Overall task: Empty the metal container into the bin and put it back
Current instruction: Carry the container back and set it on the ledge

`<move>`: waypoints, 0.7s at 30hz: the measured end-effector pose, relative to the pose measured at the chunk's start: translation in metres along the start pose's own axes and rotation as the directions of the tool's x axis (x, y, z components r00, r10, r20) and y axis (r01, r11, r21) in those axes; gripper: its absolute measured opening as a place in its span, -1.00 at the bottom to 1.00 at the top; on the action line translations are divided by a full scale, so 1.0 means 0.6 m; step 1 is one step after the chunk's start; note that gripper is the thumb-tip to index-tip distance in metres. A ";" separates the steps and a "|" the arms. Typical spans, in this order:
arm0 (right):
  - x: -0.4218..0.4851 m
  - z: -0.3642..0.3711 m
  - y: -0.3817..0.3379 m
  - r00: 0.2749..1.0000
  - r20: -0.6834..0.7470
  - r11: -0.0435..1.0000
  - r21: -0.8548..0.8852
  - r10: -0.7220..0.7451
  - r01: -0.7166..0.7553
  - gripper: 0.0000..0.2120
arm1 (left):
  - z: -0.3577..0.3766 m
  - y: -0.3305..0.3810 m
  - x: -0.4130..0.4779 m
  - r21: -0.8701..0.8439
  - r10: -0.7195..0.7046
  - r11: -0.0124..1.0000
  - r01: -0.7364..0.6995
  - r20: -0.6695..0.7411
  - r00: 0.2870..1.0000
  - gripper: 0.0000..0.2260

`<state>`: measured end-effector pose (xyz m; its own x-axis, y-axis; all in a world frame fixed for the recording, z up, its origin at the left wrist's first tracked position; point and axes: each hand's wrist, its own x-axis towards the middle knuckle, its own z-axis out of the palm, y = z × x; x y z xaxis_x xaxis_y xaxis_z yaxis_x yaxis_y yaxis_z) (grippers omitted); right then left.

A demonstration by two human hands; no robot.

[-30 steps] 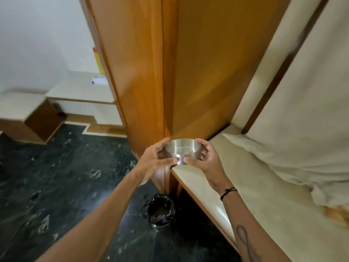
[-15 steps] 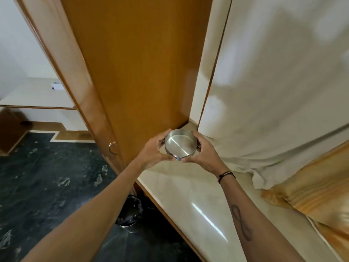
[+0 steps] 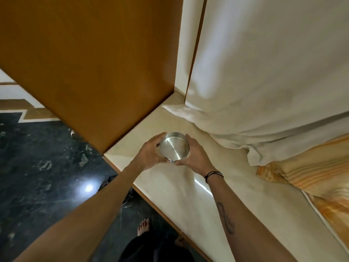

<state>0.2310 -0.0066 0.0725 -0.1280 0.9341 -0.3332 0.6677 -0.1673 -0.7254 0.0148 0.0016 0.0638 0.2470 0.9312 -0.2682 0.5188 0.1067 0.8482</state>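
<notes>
Head view showed our left hand [image 3: 151,153] and right hand [image 3: 196,155] wrapped around the metal container [image 3: 174,146], one on each side. It was over the pale ledge [image 3: 170,186], near the far left corner by the wooden cupboard [image 3: 94,63]. We could not tell if it touched the ledge. Our left arm hid most of the bin [image 3: 108,181] on the dark floor [image 3: 37,167].

Silver metal container [image 3: 174,147], cream ledge [image 3: 170,186], orange-striped cloth [image 3: 311,173], dark speckled floor [image 3: 37,167].
</notes>
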 end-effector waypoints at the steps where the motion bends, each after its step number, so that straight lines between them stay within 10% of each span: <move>1: 0.014 0.013 0.015 1.000 0.001 1.000 0.002 0.012 -0.012 0.28 | 0.007 -0.018 0.017 0.012 -0.018 1.000 0.018 0.010 1.000 0.07; 11: 0.073 0.099 0.075 0.994 0.004 0.989 -0.099 0.110 -0.109 0.20 | 0.037 -0.119 0.086 0.120 -0.072 0.991 0.060 0.095 0.993 0.01; 21: 0.082 0.105 0.083 0.994 0.025 0.977 -0.184 0.110 -0.104 0.21 | 0.044 -0.127 0.091 -0.459 -0.237 0.851 0.255 0.097 0.967 -0.27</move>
<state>0.2121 0.0112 -0.0180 -0.0718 0.9020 -0.4256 0.8009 -0.2022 -0.5636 0.0102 0.0350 -0.0277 0.1948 0.8409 -0.5049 0.1285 0.4885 0.8631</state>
